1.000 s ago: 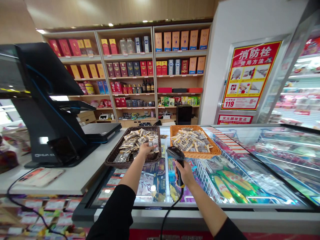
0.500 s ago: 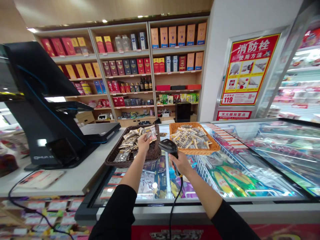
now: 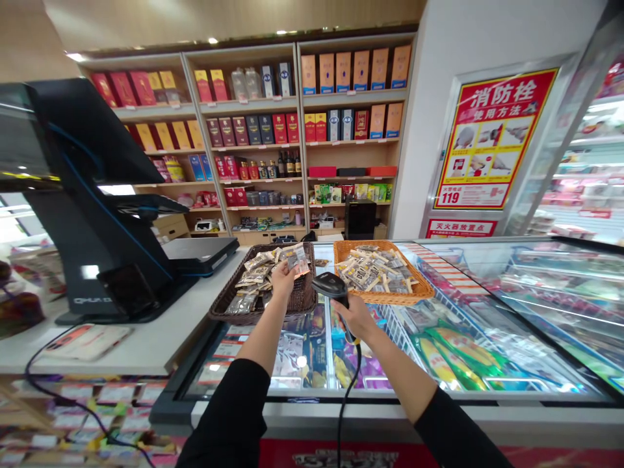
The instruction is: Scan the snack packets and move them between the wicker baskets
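My left hand point(image 3: 283, 281) is closed on a small snack packet point(image 3: 297, 260), held up over the right side of a dark brown wicker basket point(image 3: 229, 316). Several similar packets point(image 3: 257, 268) lie piled in that basket's left part. In my right hand point(image 3: 357, 316) is a black barcode scanner point(image 3: 331, 284), its head pointing left toward the held packet and its cord hanging down in front of the freezer. Just beyond the scanner, an orange wicker basket point(image 3: 423, 291) holds another heap of packets point(image 3: 370, 270).
Both baskets rest on a glass-topped chest freezer point(image 3: 302, 406) with bagged goods inside. On the left counter point(image 3: 160, 331) stand a black checkout terminal with scale point(image 3: 199, 250) and a flat white item point(image 3: 88, 341). Shelves point(image 3: 302, 146) of boxed bottles line the back wall.
The view has shifted slightly, so everything sits a little further right. My left hand still holds the packet, which is tilted a bit differently. The scanner stays in my right hand.
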Tool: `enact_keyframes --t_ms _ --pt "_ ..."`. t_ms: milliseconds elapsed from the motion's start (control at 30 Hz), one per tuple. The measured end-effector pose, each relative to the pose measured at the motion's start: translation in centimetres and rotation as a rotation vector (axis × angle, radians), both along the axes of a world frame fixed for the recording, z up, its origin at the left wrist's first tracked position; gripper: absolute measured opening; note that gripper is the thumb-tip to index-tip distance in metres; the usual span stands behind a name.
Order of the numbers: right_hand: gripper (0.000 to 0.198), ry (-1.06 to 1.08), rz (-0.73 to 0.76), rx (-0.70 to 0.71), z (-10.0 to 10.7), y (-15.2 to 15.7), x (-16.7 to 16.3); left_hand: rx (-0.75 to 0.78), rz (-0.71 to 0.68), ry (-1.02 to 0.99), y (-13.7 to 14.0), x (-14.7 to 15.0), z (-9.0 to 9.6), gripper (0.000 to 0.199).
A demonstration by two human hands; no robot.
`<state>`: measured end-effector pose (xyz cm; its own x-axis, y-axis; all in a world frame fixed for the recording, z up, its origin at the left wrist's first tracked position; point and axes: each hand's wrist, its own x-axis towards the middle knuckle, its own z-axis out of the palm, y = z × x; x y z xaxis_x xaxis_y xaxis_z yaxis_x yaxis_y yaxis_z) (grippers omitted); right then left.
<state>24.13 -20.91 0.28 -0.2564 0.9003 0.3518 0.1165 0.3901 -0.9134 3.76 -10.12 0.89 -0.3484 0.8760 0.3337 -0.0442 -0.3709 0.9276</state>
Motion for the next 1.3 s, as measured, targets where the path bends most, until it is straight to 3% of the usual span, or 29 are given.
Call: enact_keyframes --t_ms 200,467,1067,1300 --pt "0.039 -0.015 0.061 -0.007 -0.4 0.8 0.4 -0.013 0.007 0.019 0.2 -0.4 -0.3 0.034" --pt "0.037 0.238 0.107 -0.172 -2.2 1.8 0.5 0.012 -0.014 -0.028 0.1 -0.5 -0.2 0.033" --pt "0.037 0.242 0.144 -0.077 -3.2 1.8 0.5 -0.022 0.007 0.038 0.5 -0.8 -0.6 0.038" --pt "0.037 0.209 0.140 -0.074 -3.1 1.8 0.5 -0.016 -0.014 -0.035 0.4 -0.8 -0.7 0.037"
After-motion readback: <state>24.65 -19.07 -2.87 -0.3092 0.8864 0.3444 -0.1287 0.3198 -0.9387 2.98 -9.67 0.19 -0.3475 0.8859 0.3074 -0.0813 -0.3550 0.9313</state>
